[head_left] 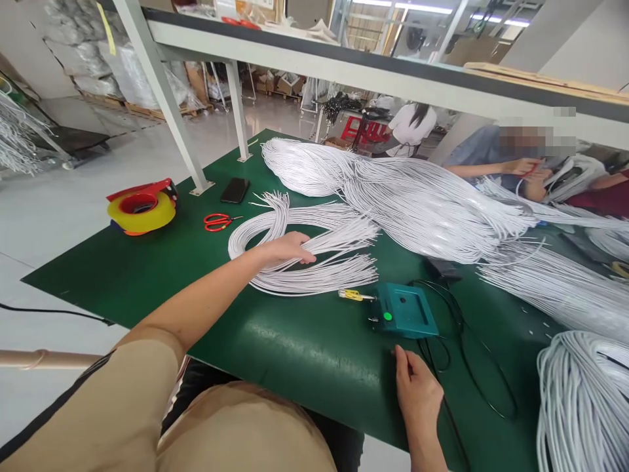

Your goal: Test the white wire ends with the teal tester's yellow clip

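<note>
My left hand (pixel 291 249) reaches into a looped bundle of thin white cables (pixel 314 283) on the green table, its fingers closed round some of the strands. The cut ends of the bundle fan out to the right. My right hand (pixel 419 388) is over the table's front part, thumb and forefinger pinched together and the other fingers curled in. Whatever those fingertips hold, if anything, is too small to make out. Just beyond it sits a teal box-shaped device (pixel 410 311) with a green dot, and a yellow-handled tool (pixel 351 295) touches its left side.
Red-handled scissors (pixel 219 221), a black phone (pixel 235 190) and a tape dispenser (pixel 142 208) lie at the left. Large white cable bundles (pixel 407 196) stretch across the back. A cable coil (pixel 584 400) fills the right corner. Black cords (pixel 472 347) trail nearby. Co-workers sit opposite, beneath a shelf (pixel 344 62).
</note>
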`<action>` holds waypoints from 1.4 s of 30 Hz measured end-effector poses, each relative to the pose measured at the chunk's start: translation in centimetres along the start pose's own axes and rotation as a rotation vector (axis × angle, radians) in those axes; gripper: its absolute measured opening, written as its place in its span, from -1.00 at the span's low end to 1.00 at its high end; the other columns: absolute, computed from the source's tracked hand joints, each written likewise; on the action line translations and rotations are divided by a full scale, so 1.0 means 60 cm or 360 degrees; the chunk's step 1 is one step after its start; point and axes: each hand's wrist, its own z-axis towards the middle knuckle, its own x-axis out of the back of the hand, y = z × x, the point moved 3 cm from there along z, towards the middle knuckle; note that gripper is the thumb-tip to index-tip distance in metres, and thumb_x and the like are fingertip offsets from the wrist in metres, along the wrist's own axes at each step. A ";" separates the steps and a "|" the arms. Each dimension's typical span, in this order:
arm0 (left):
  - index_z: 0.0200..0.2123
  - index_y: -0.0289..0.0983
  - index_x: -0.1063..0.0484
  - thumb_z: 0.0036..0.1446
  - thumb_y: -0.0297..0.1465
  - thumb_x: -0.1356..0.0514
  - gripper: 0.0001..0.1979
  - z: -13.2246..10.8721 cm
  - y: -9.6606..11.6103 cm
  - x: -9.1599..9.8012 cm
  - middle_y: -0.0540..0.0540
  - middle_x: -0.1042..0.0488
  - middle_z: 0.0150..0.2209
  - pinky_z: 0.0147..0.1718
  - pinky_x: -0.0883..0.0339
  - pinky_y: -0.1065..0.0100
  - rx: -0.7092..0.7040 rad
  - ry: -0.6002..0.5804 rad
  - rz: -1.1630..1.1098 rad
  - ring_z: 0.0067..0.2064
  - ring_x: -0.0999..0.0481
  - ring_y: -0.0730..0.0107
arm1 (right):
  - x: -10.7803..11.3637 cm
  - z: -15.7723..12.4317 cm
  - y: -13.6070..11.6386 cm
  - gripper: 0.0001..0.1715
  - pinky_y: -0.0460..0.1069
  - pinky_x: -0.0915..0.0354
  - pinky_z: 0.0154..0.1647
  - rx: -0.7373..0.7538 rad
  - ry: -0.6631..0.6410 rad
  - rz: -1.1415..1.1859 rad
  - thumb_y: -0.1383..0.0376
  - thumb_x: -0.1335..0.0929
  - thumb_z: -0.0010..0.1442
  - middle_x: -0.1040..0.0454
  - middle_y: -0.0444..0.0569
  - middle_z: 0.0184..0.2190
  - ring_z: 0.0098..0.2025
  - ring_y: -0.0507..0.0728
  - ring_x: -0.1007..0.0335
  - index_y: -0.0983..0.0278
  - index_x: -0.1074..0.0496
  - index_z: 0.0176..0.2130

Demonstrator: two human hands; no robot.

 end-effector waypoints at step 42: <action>-0.20 -0.38 -0.49 -0.10 -0.40 -0.45 -0.63 0.053 0.005 -0.160 -0.03 -0.50 -0.43 -0.28 -0.39 0.39 0.0030 -0.0063 -0.1732 -0.40 -0.48 0.52 | -0.091 0.085 -0.222 -0.70 0.09 -0.50 -0.23 0.0173 -0.1091 0.0863 0.35 -0.22 0.26 -0.57 0.03 -0.27 -0.33 0.11 -0.53 0.29 -0.53 -0.17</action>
